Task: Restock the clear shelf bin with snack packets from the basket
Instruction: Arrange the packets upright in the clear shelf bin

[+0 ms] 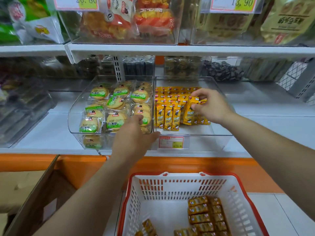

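The clear shelf bin [219,133] holds rows of yellow snack packets [167,116] standing upright along its left and back. My right hand [210,106] reaches into the bin and grips an upright bunch of yellow packets [191,114] at the right end of the front row. My left hand [134,137] rests on the front rim where this bin meets the neighbouring one, fingers curled over the edge, holding no packet. Below, the white basket with a red rim [136,198] holds several more yellow packets [204,213] at its right side and bottom.
A second clear bin [73,120] of green-labelled round biscuits sits immediately left. A price tag [171,142] hangs on the target bin's front. Bins of other snacks fill the shelf above. An open cardboard box [34,193] stands lower left.
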